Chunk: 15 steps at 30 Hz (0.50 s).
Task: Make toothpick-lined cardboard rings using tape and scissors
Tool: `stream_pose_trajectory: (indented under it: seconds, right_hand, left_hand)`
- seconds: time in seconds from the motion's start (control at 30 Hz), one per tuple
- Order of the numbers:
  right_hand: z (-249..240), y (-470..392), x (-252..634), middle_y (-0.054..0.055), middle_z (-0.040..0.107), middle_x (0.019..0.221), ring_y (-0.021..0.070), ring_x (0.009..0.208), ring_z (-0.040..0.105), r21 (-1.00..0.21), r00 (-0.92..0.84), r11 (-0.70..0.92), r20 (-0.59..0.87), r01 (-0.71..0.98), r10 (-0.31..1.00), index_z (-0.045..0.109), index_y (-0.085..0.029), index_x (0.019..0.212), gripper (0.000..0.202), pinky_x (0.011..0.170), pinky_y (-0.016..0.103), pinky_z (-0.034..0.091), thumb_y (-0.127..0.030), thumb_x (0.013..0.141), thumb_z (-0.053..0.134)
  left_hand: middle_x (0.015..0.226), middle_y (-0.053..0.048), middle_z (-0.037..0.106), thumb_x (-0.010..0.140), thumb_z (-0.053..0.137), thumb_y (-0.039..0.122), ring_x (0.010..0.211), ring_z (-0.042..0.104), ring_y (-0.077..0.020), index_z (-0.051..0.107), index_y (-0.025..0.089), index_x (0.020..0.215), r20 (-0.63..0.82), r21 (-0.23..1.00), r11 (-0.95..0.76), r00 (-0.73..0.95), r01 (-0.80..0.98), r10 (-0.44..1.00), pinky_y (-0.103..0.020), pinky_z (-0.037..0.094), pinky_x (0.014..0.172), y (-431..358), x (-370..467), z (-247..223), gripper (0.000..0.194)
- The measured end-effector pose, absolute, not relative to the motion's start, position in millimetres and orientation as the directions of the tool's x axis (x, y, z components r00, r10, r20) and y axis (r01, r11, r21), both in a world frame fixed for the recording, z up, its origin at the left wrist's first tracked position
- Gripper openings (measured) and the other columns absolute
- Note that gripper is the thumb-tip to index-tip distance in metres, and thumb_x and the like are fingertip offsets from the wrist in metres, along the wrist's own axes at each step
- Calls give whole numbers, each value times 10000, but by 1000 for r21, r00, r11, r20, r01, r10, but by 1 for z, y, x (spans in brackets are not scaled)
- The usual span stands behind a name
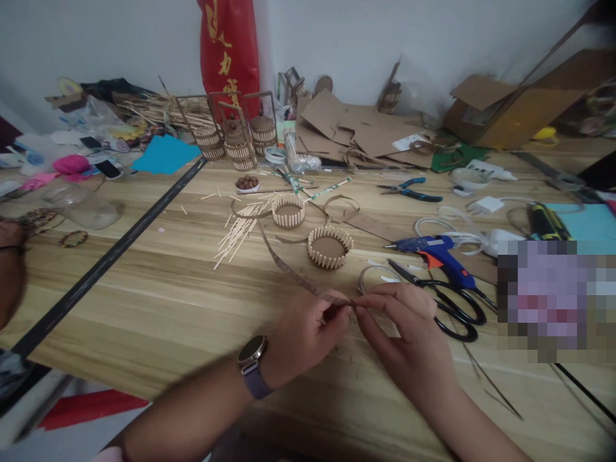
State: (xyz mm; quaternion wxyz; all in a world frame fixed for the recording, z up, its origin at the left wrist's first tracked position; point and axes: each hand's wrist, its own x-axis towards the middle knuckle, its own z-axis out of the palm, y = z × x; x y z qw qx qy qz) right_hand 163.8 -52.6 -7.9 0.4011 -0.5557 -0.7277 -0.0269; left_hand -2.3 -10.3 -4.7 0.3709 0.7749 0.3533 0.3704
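- So the thin brown strip (291, 274) was held out front, its long axis pointed away and to the left from the fingertips, making the left hand (305, 327) nearer its long run.
- It was pinched between left thumb and finger, and likewise by the right hand (409, 327), tips nearly touching; any bit past those couldn't be made out.
- The nearer stick ring (331, 260) was placed just beyond the fingertips.
- Scissors (419, 281) were parked right beside the right hand, tbh.
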Motion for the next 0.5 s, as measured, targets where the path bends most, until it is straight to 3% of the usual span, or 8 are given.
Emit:
stream_pose_trajectory:
  seconds: [0.3,0.5]
  right_hand:
    - [-8,-50,164,14,650,812,208,807,596,-472,-64,398,579,787,813,644,-247,847,80,757,371,403,-217,884,579]
    - [-4,-48,164,15,645,789,188,773,605,-625,-9,372,505,686,863,633,-240,800,116,700,328,453,-207,883,559]
  left_hand:
    - [806,-30,714,882,551,178,762,647,-148,672,158,873,314,841,-475,484,257,817,-233,454,718,-9,-3,-6,122]
    - [773,-26,696,905,546,224,723,634,-130,670,143,864,260,893,-400,487,208,833,-219,449,684,-10,-3,-3,154]
